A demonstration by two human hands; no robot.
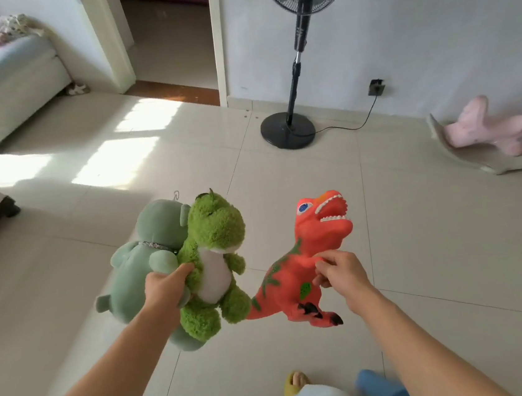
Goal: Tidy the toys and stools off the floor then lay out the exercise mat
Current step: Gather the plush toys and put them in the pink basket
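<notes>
Since both hands are loaded at once, the head view reads as a batch carry: fewer trips to clear the floor [282, 169]. Left hand [166, 290] has fingers curled round two plush toys together, the pale green bear [143, 260] and the fuzzy green dinosaur [213, 252], squeezed side by side where they meet so one grip takes both. Right hand [339, 270] pinches the orange rubber dinosaur [297, 271] at its chest and foreleg, head up, tail pointing toward the plush pair; the rigid body lets a fingertip pinch do. All three toys hang in the air over the tiles, none touching the floor. A pink rocking toy [493, 135] sits on the floor by the right wall, likely still to clear. Standing fan [297, 47] is plugged in near the wall, sofa [2, 80] far left. No stools or exercise mat visible, so the mat step looks well off.
</notes>
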